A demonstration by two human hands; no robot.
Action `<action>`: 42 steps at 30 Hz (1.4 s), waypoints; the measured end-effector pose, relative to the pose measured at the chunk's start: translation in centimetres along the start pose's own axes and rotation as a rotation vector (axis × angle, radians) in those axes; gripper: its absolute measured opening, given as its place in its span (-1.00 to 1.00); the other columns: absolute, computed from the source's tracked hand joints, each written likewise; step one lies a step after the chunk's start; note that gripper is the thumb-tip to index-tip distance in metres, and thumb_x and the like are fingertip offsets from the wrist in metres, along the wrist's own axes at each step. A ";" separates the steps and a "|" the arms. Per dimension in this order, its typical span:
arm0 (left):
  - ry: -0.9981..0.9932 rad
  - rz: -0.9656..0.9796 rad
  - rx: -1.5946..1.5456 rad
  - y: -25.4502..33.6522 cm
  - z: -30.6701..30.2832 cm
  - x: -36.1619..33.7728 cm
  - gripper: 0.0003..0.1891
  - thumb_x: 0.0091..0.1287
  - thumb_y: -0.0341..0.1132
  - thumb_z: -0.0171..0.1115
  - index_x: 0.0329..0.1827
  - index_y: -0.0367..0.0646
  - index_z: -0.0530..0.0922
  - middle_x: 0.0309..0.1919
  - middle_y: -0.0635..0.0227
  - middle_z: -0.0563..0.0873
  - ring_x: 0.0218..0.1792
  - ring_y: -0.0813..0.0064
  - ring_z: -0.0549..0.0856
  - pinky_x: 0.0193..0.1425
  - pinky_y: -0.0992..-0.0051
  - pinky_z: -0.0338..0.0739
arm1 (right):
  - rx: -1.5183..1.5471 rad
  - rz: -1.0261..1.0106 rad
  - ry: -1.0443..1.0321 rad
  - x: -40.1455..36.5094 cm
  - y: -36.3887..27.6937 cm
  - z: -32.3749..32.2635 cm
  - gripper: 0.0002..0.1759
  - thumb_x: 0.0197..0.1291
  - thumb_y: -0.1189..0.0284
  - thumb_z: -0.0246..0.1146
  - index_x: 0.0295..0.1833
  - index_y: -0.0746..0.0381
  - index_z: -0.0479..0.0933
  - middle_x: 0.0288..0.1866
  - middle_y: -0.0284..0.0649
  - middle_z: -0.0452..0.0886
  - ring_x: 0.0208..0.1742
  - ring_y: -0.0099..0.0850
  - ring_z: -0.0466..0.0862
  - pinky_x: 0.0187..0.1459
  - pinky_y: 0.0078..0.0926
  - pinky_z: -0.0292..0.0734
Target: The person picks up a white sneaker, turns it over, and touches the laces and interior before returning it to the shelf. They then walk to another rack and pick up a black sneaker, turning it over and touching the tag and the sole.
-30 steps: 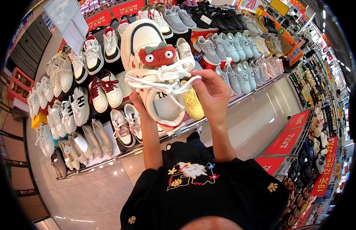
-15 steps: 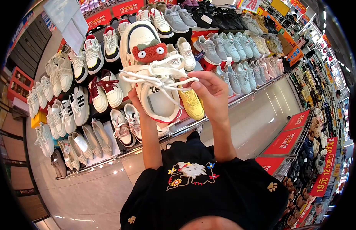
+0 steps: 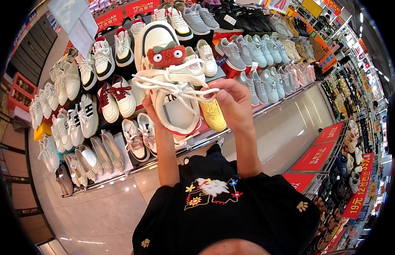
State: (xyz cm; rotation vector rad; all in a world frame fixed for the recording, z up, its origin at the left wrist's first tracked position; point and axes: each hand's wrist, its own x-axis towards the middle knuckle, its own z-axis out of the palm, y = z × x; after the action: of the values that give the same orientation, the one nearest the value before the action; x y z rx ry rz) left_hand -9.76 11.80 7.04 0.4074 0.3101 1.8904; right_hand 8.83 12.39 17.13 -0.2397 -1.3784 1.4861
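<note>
A cream sneaker with a fuzzy red patch and two googly eyes is held up in front of me, toe pointing away. My left hand supports it from its left side and underneath; most of those fingers are hidden behind the shoe. White shoelaces are tied in a bow across its tongue. The thumb and forefinger of my right hand pinch one lace loop at the right of the bow. Just behind the heel, a yellow sneaker sits on the display.
A tiered shoe rack with a metal front rail spans the view, carrying rows of white, grey, pale blue and pink sneakers. Flat shoes stand at its lower left. Red signs and another shoe rack line the right side beyond the tiled floor.
Hardly anything differs. My right fingers and the pinched lace loop have shifted slightly, and the sneaker is nearly where it was.
</note>
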 end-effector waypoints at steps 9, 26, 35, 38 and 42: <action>-0.016 0.063 -0.046 -1.1 -1.8 0.4 -0.41 0.27 0.05 -0.12 0.24 -0.16 0.38 0.02 0.22 0.62 0.00 0.34 0.64 0.12 0.30 0.55 | -0.037 0.014 0.127 0.4 0.0 0.6 -0.75 0.22 0.58 0.20 0.00 0.43 0.53 -0.16 -0.19 0.66 -0.14 -0.55 0.63 -0.07 -0.61 0.55; 0.033 0.057 0.072 -0.3 0.4 -0.3 -0.38 0.24 0.08 -0.17 0.23 -0.17 0.39 0.06 0.21 0.59 0.02 0.34 0.63 0.09 0.31 0.56 | -0.231 -0.041 0.066 -0.2 -0.6 0.4 -0.74 0.17 0.59 0.23 -0.01 0.38 0.53 -0.20 -0.22 0.63 -0.21 -0.61 0.59 -0.15 -0.65 0.51; 0.103 0.053 0.079 -0.1 1.2 -0.8 -0.36 0.25 0.10 -0.16 0.27 -0.15 0.34 0.09 0.22 0.57 0.03 0.32 0.62 0.09 0.30 0.57 | -0.371 -0.114 0.070 0.2 -0.3 0.8 -0.68 0.14 0.59 0.26 0.05 0.38 0.50 -0.17 -0.17 0.67 -0.20 -0.57 0.63 -0.15 -0.64 0.53; 0.091 0.044 0.091 0.0 0.7 -0.7 -0.36 0.25 0.13 -0.16 0.27 -0.11 0.35 0.10 0.22 0.56 0.04 0.30 0.61 0.11 0.28 0.55 | -0.252 -0.042 0.170 0.1 -0.1 0.7 -0.76 0.17 0.57 0.27 -0.04 0.40 0.54 -0.22 -0.15 0.68 -0.23 -0.55 0.65 -0.17 -0.66 0.54; 0.056 0.080 0.162 0.0 0.6 -0.9 -0.36 0.25 0.15 -0.15 0.27 -0.08 0.36 0.08 0.21 0.57 0.03 0.27 0.61 0.13 0.26 0.53 | -0.283 -0.033 0.232 0.1 -0.1 1.1 -0.83 0.19 0.57 0.25 -0.12 0.42 0.56 -0.29 -0.14 0.69 -0.26 -0.53 0.67 -0.20 -0.66 0.56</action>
State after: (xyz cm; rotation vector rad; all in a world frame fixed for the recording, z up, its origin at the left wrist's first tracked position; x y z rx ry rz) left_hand -9.17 11.00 7.49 0.4818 0.4931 1.9642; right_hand 8.10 11.77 17.60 -0.5480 -1.3918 1.1911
